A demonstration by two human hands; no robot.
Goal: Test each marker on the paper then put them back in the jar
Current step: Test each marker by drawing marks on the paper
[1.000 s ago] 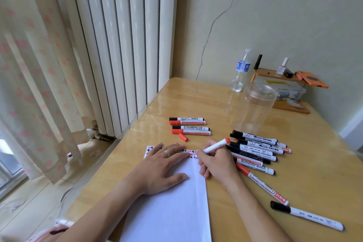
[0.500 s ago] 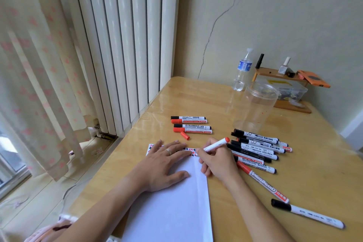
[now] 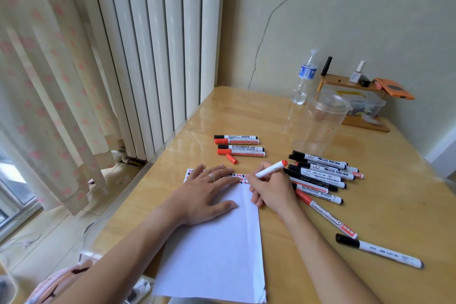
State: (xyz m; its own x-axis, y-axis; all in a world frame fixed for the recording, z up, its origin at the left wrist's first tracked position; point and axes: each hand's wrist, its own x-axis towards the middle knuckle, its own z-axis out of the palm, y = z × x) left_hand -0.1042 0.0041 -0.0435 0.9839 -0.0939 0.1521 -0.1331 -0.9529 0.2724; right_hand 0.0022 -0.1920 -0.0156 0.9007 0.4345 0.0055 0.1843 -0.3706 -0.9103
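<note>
- Right hand fingers curled round a red marker, writing grip low on the barrel, tip down at the far edge of the paper; the tip itself is hidden behind the fingers, so contact is likely but can't confirm.
- Left hand flat on the paper, fingers straight and slightly spread, pressing the sheet to the table.
- Row of small red and black test marks runs along the paper's far edge, between the two hands.
- Loose red cap lies just beyond the paper, near a group of four capped markers.
- Bigger pile of markers sits just right of the right hand; one black-capped marker lies apart, nearer the table's right front.
- Jar is clear plastic, upright, open, looks empty, beyond the pile.
- Handling judgement: markers are light, stiff, smooth plastic and round, so they roll; take them mid-barrel with a pinch, cap pressed on before dropping in.
- Paper is thin and slides on the glossy wood, needs the flat hand holding it.
- Jar looks light and tippy; steady it by the wall, feed markers in end first.
</note>
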